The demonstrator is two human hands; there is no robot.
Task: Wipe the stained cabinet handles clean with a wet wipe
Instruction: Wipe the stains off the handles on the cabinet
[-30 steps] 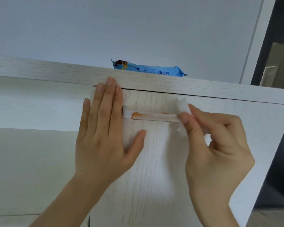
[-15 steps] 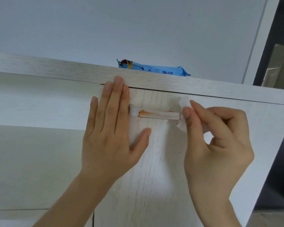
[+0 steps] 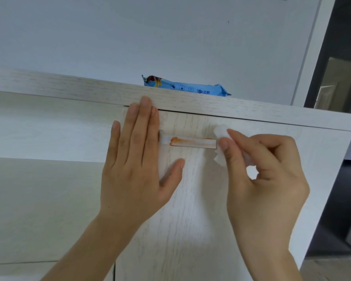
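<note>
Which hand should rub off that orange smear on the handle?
The right hand: it pinches the wet wipe at the handle's right end. The left hand lies flat on the door.

A white bar handle is lying horizontally across the upper part of a pale wood-grain cabinet door, just below the cabinet's top edge. An orange stain is running along its upper face, thickest toward the left end. A crumpled white wet wipe is sitting at the handle's right end, touching it, with folds showing above and below the bar. The door is standing closed.
</note>
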